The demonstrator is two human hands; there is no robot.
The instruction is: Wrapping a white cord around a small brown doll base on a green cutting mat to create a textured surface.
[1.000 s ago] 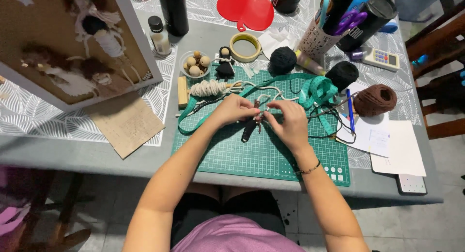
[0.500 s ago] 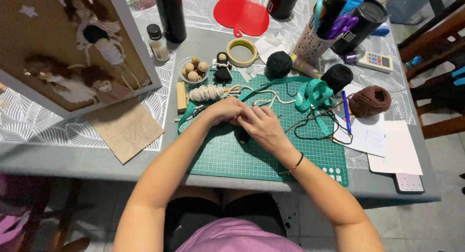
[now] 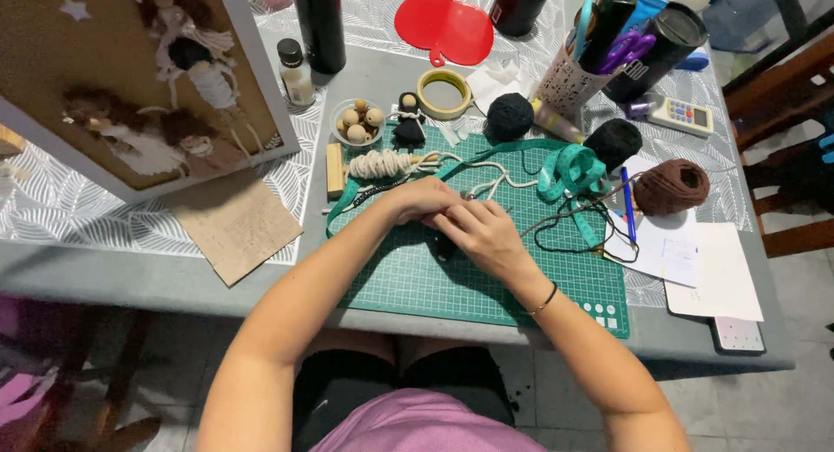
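Both hands meet over the green cutting mat [image 3: 408,278]. My left hand [image 3: 423,200] and my right hand [image 3: 479,235] are closed together on a small dark piece that shows just below the fingers; most of it is hidden. A cream cord [image 3: 499,176] runs from the fingers toward a coiled cream rope bundle [image 3: 382,164]. A teal measuring tape [image 3: 569,170] loops across the mat's far side, and thin black thread [image 3: 573,235] lies at the right.
Behind the mat: a bowl of wooden beads [image 3: 358,122], a small black doll [image 3: 407,122], a tape roll [image 3: 445,93], black yarn balls [image 3: 509,115], brown yarn [image 3: 670,186]. A board with dolls [image 3: 130,79] leans at left. Papers and a pen [image 3: 627,204] lie right.
My hands have drawn closer together and shifted slightly left on the mat, the right hand now overlapping the left. The camera view has moved a little.
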